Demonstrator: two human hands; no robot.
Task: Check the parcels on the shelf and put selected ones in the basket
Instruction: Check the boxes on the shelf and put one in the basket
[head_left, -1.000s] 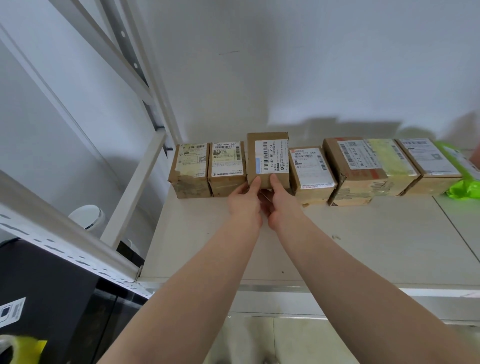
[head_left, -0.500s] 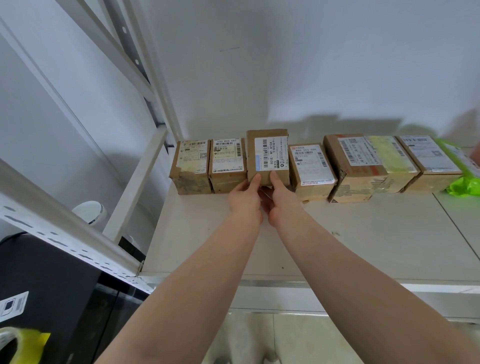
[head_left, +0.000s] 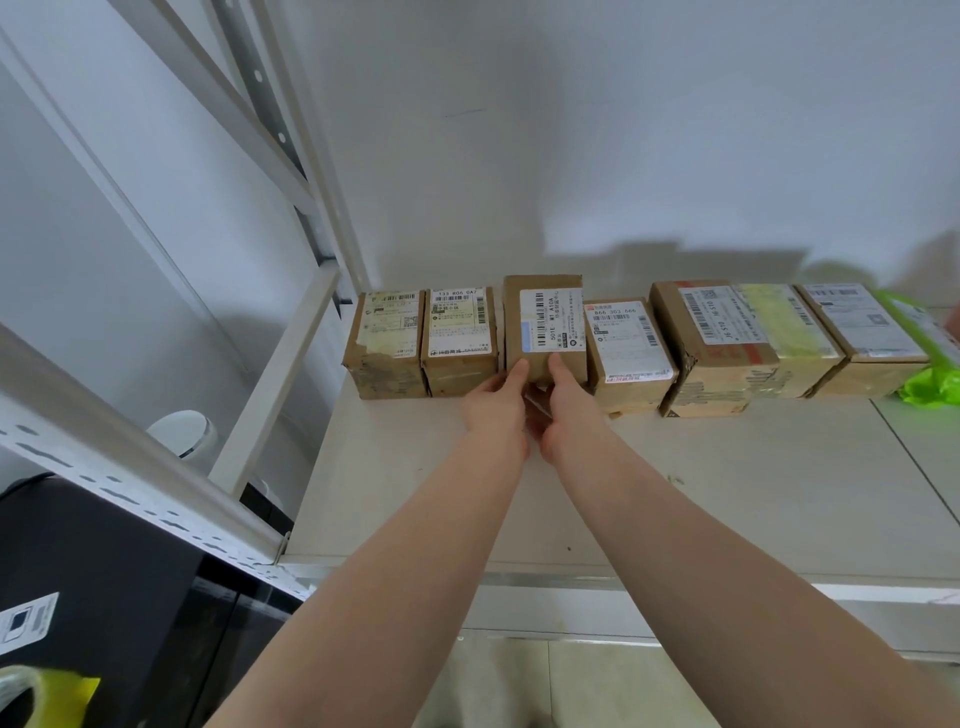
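**Spotter:** Head view — what worries you from here?

**Operator:** I have both hands on the third cardboard parcel (head_left: 544, 327) of the row. My left hand (head_left: 496, 402) and right hand (head_left: 563, 408) are pressed close together, thumbs on its front top edge, fingers tucked under its near face; I judge them clamped on it. It stands tipped up higher than its neighbours. The risk, as I read it: the neighbours sit tight against it, so pulling it toward me could drag the parcel on the left (head_left: 457, 340) or the one on the right (head_left: 626, 345) forward on the shelf (head_left: 727, 493). My grip is low and narrow, so the box could also tip back toward the wall.

**Spotter:** Where is it relative to your hands?

**Operator:** Directly beyond my fingertips, touching both. The rest of the row runs off to the right of my right hand, ending at a green bag (head_left: 930, 379). I can't see the basket in this view.
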